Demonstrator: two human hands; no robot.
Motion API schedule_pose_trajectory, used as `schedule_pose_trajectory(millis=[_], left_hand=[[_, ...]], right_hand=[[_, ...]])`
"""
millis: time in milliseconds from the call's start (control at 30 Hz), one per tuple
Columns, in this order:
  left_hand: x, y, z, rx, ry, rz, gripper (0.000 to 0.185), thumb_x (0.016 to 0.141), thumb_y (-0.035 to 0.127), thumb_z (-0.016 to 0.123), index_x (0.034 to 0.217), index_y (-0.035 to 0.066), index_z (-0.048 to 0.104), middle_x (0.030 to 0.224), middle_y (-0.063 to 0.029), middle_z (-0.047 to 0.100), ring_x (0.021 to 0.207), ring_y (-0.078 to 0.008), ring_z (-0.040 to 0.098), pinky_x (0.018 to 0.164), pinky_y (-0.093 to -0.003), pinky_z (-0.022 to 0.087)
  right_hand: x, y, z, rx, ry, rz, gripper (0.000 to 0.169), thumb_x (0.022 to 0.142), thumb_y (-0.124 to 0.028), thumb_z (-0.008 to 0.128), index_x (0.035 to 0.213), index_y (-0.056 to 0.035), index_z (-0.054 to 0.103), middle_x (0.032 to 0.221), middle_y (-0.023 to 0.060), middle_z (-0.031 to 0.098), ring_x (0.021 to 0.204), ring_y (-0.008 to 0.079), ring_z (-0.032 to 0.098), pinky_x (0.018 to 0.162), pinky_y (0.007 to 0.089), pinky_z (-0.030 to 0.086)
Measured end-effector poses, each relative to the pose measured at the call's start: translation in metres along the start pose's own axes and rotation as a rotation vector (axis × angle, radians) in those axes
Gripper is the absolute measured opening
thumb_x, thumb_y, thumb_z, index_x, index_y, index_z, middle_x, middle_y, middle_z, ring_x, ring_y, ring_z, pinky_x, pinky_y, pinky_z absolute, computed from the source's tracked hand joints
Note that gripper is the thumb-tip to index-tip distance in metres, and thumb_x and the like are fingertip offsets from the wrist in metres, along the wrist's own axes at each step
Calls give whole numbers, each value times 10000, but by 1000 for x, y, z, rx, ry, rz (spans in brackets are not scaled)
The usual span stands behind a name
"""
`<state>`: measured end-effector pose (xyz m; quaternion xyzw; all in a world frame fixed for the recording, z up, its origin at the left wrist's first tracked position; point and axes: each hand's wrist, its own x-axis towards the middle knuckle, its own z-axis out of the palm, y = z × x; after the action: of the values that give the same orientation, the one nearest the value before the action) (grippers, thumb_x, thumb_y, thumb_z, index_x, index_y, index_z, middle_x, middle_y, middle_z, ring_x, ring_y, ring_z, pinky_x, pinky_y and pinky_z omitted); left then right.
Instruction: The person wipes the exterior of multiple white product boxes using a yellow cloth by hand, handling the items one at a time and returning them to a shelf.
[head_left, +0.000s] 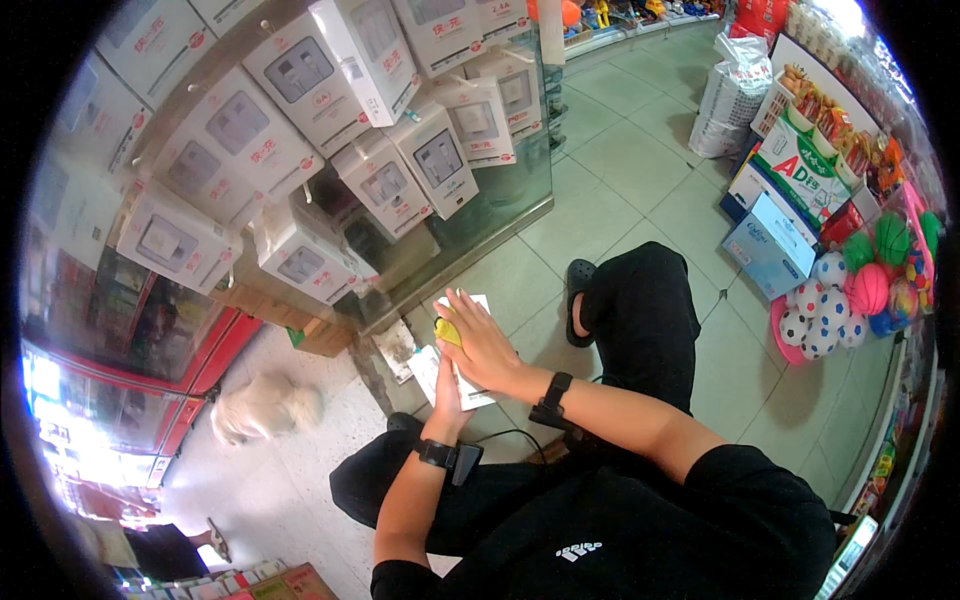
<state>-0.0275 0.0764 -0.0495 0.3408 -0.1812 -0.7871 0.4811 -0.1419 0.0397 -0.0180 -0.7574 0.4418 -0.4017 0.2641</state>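
Note:
My right hand (480, 341) lies flat over a white product box (475, 395), fingers extended. A bunched yellow cloth (448, 330) shows between its thumb and fingers. Below it, my left hand (448, 394) grips the box along its side, thumb pointing up. Another white flap or box (425, 369) sticks out left of my left hand; whether it belongs to the same box I cannot tell. The right palm hides much of the box face.
White charger boxes (300, 82) hang on hooks before a glass cabinet (517, 180). A light-coloured dog (266, 409) lies on the floor at left. At right stand a blue carton (772, 244), toy balls (821, 311) and a white sack (731, 97). Another person's leg (161, 551) shows lower left.

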Motion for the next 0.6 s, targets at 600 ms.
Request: schedule_pose_trajectory(millis=[600], left_hand=[[7, -11, -27, -4, 30, -100, 581, 988, 525, 376, 1345, 71, 441, 1168, -148, 627, 1020, -272, 642, 889, -410, 523]], right_hand=[[15, 38, -5, 16, 83, 112, 502, 966, -307, 462, 1358, 5, 431, 1347, 252, 482, 1251, 388, 460, 1039, 457, 356]])
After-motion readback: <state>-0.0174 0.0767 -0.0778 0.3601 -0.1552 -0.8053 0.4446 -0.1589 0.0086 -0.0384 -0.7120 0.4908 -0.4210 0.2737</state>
